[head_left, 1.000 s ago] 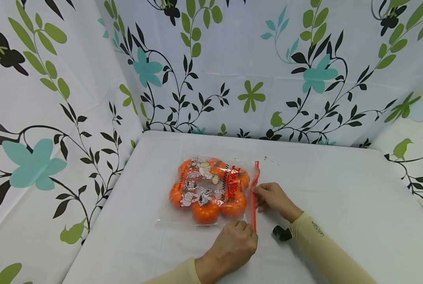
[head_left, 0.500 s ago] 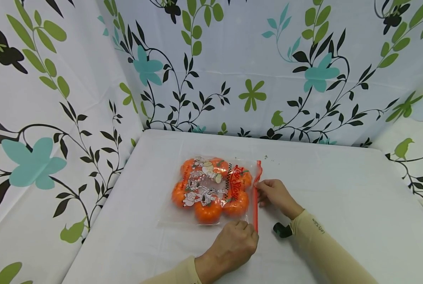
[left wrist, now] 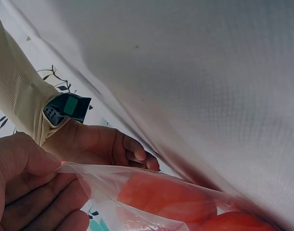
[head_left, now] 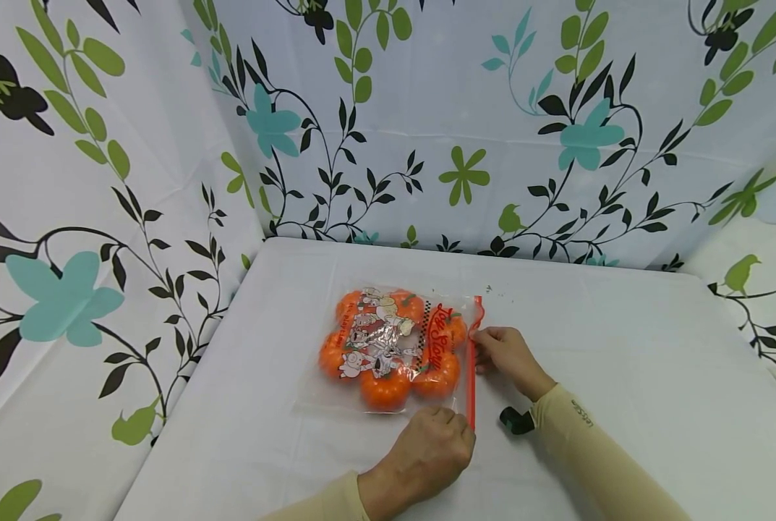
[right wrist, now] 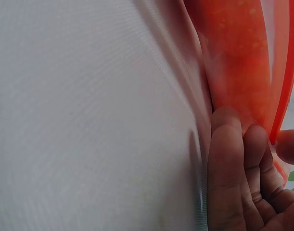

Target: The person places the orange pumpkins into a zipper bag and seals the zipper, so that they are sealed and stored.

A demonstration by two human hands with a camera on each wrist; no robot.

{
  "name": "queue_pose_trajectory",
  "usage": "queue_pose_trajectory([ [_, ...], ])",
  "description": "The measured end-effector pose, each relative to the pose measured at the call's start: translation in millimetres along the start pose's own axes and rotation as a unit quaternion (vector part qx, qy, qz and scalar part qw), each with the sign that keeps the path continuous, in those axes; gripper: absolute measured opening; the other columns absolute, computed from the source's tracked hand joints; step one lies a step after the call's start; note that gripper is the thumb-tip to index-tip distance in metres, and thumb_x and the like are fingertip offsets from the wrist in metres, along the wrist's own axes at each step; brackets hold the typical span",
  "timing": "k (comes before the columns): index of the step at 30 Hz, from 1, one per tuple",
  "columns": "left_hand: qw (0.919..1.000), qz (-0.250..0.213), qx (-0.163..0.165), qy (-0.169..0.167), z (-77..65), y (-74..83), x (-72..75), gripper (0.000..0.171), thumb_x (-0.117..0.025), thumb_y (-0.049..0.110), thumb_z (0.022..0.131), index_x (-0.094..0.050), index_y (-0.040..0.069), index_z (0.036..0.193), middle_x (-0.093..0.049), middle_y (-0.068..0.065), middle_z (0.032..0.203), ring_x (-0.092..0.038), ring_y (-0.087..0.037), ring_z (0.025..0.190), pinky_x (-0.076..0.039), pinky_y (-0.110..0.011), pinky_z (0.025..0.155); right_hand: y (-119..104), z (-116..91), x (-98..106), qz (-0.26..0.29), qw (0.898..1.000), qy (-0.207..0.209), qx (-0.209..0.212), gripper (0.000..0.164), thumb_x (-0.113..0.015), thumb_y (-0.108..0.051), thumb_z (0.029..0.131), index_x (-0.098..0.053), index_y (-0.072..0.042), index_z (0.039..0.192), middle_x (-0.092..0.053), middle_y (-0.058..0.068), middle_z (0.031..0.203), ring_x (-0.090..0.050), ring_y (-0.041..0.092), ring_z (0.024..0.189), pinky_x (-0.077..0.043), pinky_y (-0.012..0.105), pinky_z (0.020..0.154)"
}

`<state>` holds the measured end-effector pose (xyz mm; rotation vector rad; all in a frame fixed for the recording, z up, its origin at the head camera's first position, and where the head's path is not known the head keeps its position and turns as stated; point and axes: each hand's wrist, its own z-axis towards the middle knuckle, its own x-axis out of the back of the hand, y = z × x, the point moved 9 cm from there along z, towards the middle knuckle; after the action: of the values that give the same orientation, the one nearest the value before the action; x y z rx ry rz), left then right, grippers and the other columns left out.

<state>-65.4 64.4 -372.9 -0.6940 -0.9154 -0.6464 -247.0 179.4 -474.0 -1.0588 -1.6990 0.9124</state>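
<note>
A clear printed zip bag (head_left: 380,336) lies on the white table, holding several round orange fruits (head_left: 385,389) with green tops, like tomatoes or persimmons. Its red edge strip (head_left: 471,376) runs along the right side. My left hand (head_left: 424,452) pinches the strip's near end; in the left wrist view, the thumb (left wrist: 33,156) presses the bag's corner against the fingers. Farther along the strip, my right hand (head_left: 508,358) pinches it between thumb and fingers, and the right wrist view shows the thumb (right wrist: 288,147) against the red edge. The underside of the bag is hidden.
A white cloth covers the table (head_left: 596,347). Behind and to the left hangs a white curtain (head_left: 374,166) printed with leaves and flowers. A small black wrist device (head_left: 516,420) sits at the right sleeve (head_left: 596,449). Tiny specks lie beyond the bag.
The bag has shifted slightly to the right. My right hand has moved a little away from me along the red strip. My left hand stays at the near corner.
</note>
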Motion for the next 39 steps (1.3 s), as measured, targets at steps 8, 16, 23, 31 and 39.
queue_pose_trajectory([
  [8, 0.9999, 0.012, -0.009, 0.001, -0.3, 2.9, -0.6, 0.012, -0.070, 0.022, 0.091, -0.078, 0.016, 0.084, -0.070, 0.003, 0.077, -0.066, -0.008, 0.070, -0.055, -0.023, 0.065, -2.2, 4.0, 1.5, -0.008, 1.000, 0.012, 0.006, 0.038, -0.054, -0.028, 0.105, -0.067, 0.007, 0.109, -0.069, 0.010, 0.084, -0.068, 0.018, 0.069, -0.060, 0.031, 0.065],
  [16, 0.9996, 0.023, -0.019, -0.002, -1.6, 7.0, -1.6, 0.011, -0.071, 0.023, 0.090, -0.079, 0.017, 0.085, -0.070, 0.004, 0.076, -0.064, -0.007, 0.068, -0.054, -0.023, 0.064, 0.4, 12.1, 5.1, -0.002, 1.000, 0.010, 0.002, 0.039, -0.054, -0.028, 0.104, -0.066, 0.008, 0.112, -0.070, 0.010, 0.087, -0.069, 0.017, 0.071, -0.061, 0.032, 0.067],
  [23, 0.9994, 0.024, -0.026, -0.005, -1.7, 9.5, -1.5, 0.011, -0.070, 0.023, 0.090, -0.078, 0.017, 0.085, -0.070, 0.004, 0.076, -0.064, -0.008, 0.068, -0.055, -0.022, 0.065, 0.5, 19.7, 10.0, -0.008, 1.000, 0.010, 0.003, 0.041, -0.051, -0.027, 0.105, -0.065, 0.009, 0.117, -0.071, 0.012, 0.089, -0.068, 0.017, 0.070, -0.061, 0.032, 0.066],
  [31, 0.9991, 0.022, -0.037, -0.006, -2.0, 13.2, -0.6, 0.013, -0.069, 0.023, 0.090, -0.077, 0.018, 0.082, -0.067, 0.005, 0.073, -0.061, -0.007, 0.065, -0.052, -0.022, 0.062, 1.5, 28.0, 16.1, -0.014, 1.000, 0.015, -0.011, 0.041, -0.051, -0.030, 0.105, -0.065, 0.006, 0.119, -0.070, 0.011, 0.092, -0.066, 0.016, 0.071, -0.060, 0.030, 0.067],
  [39, 0.9990, 0.014, -0.041, -0.007, -2.0, 16.1, 1.3, 0.013, -0.069, 0.023, 0.091, -0.076, 0.018, 0.081, -0.066, 0.006, 0.073, -0.060, -0.006, 0.064, -0.051, -0.021, 0.062, -0.3, 33.6, 23.5, -0.016, 1.000, 0.014, -0.022, 0.044, -0.049, -0.031, 0.106, -0.062, 0.007, 0.124, -0.071, 0.013, 0.098, -0.066, 0.017, 0.074, -0.060, 0.030, 0.069],
])
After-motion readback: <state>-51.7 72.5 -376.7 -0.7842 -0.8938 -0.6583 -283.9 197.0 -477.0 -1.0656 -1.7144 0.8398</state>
